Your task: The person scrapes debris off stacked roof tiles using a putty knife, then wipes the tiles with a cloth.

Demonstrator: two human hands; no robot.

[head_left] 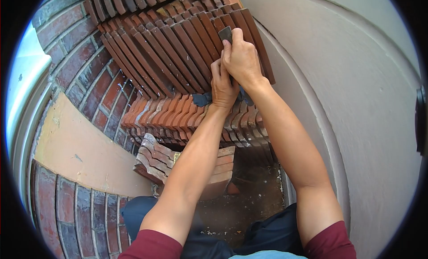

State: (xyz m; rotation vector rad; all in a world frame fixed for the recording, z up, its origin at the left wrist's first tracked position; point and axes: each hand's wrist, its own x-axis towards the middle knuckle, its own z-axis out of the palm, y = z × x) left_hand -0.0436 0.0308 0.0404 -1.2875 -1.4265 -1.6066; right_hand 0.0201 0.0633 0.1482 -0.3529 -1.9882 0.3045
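Hands (232, 69) on unmarked roof tiles (178, 45)

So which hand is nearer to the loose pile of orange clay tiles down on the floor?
Left. The left hand sits lower on the stacked tiles, above the loose pile of orange clay tiles; the right hand is higher up.

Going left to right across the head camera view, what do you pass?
Brick wall → tan ledge → stacked roof tiles → left hand → right hand on a dark tile piece → white wall
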